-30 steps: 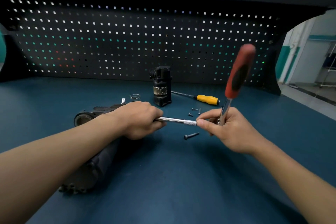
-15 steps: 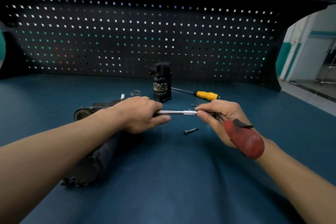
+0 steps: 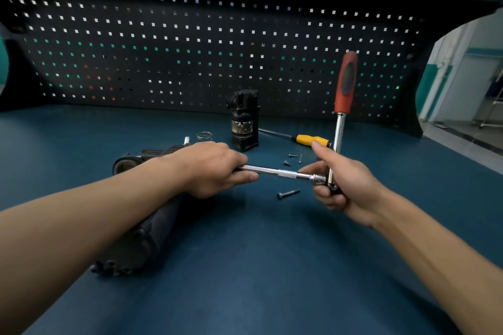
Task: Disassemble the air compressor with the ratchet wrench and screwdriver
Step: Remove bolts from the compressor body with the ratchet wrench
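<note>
At frame centre my left hand grips the chrome extension bar. My right hand clasps the ratchet wrench, handle upright.

The ratchet wrench is showing a red-orange handle with a dark grey inset and a chrome shaft, and the extension bar is shining silver with a knurled band. The screwdriver is showing a yellow handle, and the air compressor is looking black. The counter is appearing dark teal-blue, and the black pegboard is carrying a grid of square holes glowing white, green and red.
</note>
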